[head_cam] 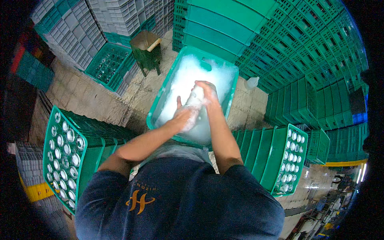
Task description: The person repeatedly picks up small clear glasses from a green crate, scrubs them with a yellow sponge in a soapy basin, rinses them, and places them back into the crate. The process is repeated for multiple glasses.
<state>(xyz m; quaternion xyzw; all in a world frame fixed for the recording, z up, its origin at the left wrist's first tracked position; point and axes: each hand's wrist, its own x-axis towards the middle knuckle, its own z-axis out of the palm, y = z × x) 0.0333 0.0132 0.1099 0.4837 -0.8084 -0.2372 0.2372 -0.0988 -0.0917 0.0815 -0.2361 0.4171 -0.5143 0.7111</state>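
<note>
Between my two hands is a foam-covered object (195,97), perhaps a glass, above a green plastic crate (233,90) full of white suds (186,72). My left hand (184,117) is at the object's lower end, with its thumb raised and lather over its palm side. My right hand (207,90) curls over the upper end, its fingers bent around it. Foam and the hands themselves hide most of the object, so its exact kind cannot be told.
Stacked green crates holding rows of glasses stand at the left (85,150) and right (304,156). Beyond the suds are tall crate stacks (219,27), a dark green bin (144,54) and a translucent plastic jug (252,82). Another crate of glasses (88,70) sits at upper left.
</note>
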